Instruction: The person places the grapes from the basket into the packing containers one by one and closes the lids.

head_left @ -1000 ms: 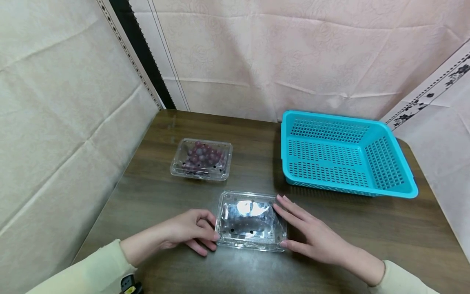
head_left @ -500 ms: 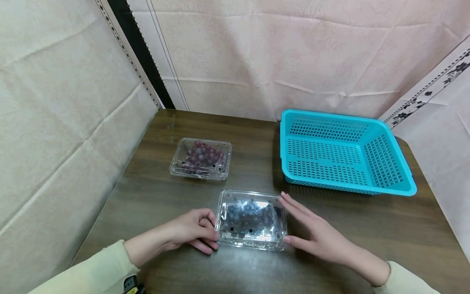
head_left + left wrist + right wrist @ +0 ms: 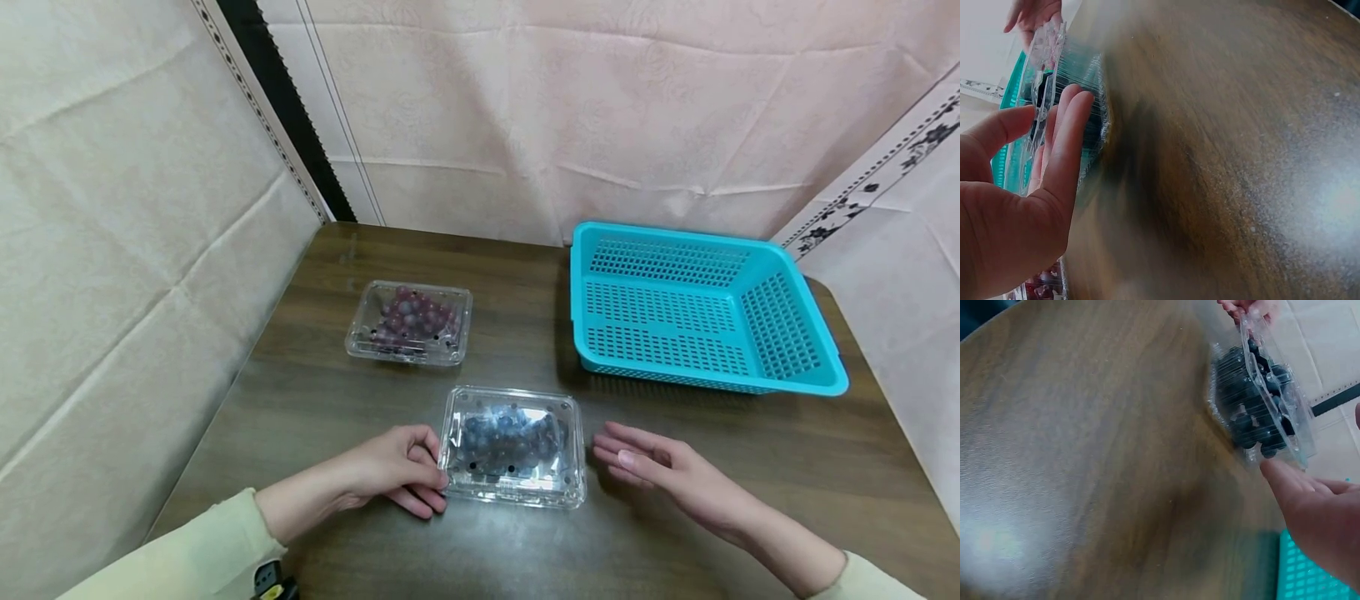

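A clear lidded plastic clamshell box [image 3: 512, 492] holding dark round fruit [image 3: 1247, 403] sits near the middle of the table, its lid down. At its left front corner is my left hand [image 3: 397, 471]; the thumb [image 3: 1013, 125] and fingers [image 3: 1069, 144] pinch the rim. My right hand [image 3: 667, 475] hovers just off the box's right side, fingers relaxed and holding nothing. Farther back on the left stands a second clear clamshell box [image 3: 360, 329], with reddish-purple grapes [image 3: 412, 317] inside.
A turquoise plastic basket [image 3: 675, 379] with perforated walls stands at the back right of the brown wooden table [image 3: 517, 550]. Pale cloth hangs [image 3: 450, 125] enclose the table at the back and sides.
My right hand has let go of the near box's right edge and drawn away to the right, turning palm inward. The left hand keeps its place at the box's corner.
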A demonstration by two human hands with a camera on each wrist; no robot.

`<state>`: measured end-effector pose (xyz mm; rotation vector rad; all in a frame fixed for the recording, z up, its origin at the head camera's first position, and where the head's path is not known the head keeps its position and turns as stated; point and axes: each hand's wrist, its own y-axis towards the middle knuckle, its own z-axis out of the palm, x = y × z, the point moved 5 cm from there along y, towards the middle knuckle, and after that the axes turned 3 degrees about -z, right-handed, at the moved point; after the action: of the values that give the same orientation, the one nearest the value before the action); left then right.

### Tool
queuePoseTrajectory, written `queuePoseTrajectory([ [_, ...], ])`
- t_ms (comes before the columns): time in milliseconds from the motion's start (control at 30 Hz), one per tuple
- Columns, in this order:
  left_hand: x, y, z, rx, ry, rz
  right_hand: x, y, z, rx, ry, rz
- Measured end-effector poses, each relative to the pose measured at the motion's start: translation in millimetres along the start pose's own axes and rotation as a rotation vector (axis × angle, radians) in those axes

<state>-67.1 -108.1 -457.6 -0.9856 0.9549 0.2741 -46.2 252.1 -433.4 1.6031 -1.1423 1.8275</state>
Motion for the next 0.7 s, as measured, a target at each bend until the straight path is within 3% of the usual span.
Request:
queuePoseTrajectory([
  [133,-0.5,0.2,0.4,-0.008,0.002,-0.007,-10,-3,2,0.099,0.127,0.055],
  [333,-1.5,-0.3,2.4,-0.021,0.008,-0.008,-22,-2,13,0.216,0.225,0.069],
  [700,-4.0,-0.8,2.7,-0.023,0.023,-0.023,-29,7,27,0.227,0.269,0.077],
])
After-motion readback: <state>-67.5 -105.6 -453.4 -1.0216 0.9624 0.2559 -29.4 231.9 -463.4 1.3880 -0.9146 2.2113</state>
